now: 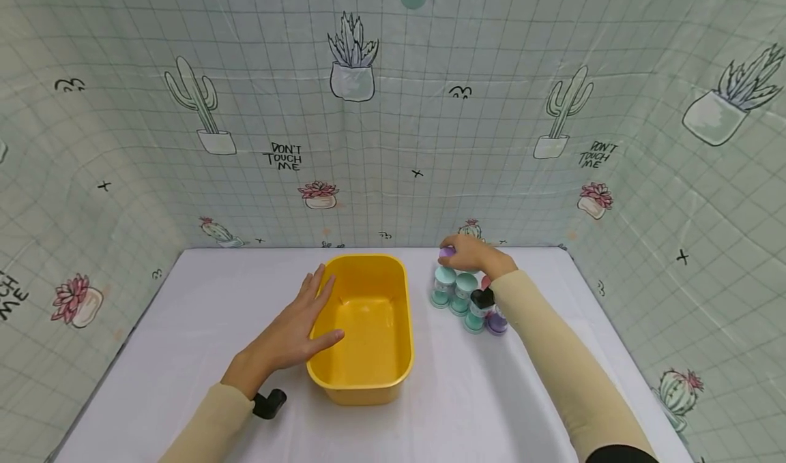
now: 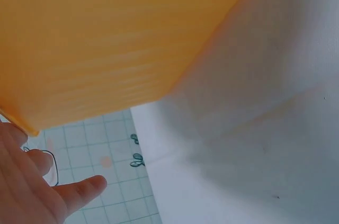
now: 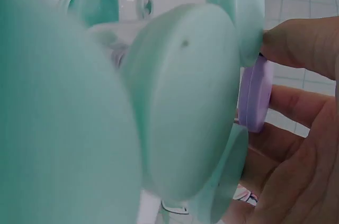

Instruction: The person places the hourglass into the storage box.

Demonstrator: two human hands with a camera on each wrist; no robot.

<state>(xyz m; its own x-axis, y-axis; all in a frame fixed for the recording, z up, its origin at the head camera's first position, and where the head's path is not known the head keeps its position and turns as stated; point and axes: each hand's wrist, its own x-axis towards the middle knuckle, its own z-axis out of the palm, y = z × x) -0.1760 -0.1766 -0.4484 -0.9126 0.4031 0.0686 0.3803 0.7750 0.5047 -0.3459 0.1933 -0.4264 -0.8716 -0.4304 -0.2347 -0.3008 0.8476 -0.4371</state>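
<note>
My left hand (image 1: 293,330) rests at the left rim of a yellow plastic bin (image 1: 362,374), its fingers spread and straight. In the left wrist view those fingers (image 2: 79,192) show below the bin's outer wall (image 2: 116,49). My right hand (image 1: 471,253) reaches to the back of a cluster of small clear jars and grips a jar by its purple lid (image 1: 447,251). In the right wrist view, thumb and fingers sit around that purple lid (image 3: 256,94), among mint-green lids (image 3: 190,102). The held jar's body is hidden.
Mint-lidded jars (image 1: 445,277) stand close together right of the bin, with a purple-based jar (image 1: 497,324) at the front and a pinkish-red lid (image 1: 486,282) partly behind the right wrist. A white table (image 1: 184,333) bears everything; a cactus-print cloth (image 1: 381,136) hangs behind and at the sides.
</note>
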